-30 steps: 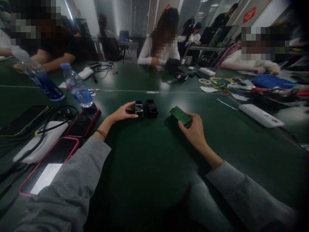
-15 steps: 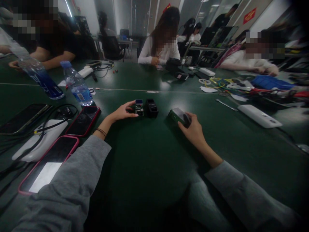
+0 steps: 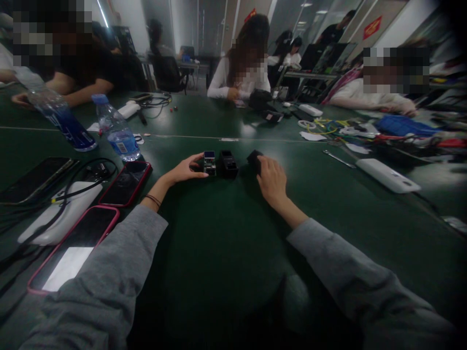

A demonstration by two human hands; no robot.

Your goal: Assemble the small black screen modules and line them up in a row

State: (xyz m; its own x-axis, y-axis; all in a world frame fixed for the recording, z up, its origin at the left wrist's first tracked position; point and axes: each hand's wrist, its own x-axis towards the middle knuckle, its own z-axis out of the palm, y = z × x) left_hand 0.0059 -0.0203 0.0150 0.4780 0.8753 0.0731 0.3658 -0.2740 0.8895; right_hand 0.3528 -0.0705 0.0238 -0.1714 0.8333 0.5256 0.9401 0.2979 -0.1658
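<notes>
My left hand point(image 3: 188, 169) has its thumb and fingers round a small circuit-board module point(image 3: 209, 164) with a little screen at its top end. Just right of that module stands a black plastic case point(image 3: 228, 164) with openings in its top, touched by neither hand. Farther right, my right hand point(image 3: 272, 179) is closed over a dark block-shaped piece point(image 3: 254, 158). Its far left end shows, while fingers hide the rest. That piece is at the table surface, apart from the black case.
On the left are phones point(image 3: 126, 183), a white power bank point(image 3: 60, 214), cables and two bottles point(image 3: 118, 129). A wrench point(image 3: 338, 159), a white power strip point(image 3: 387, 175) and tangled wires point(image 3: 328, 125) lie on the right. Other people sit across the green table point(image 3: 219, 253).
My right hand has moved left and turned over the dark piece, bringing it nearer the black case. Its shiny grey face no longer shows. My left hand stays on the circuit-board module.
</notes>
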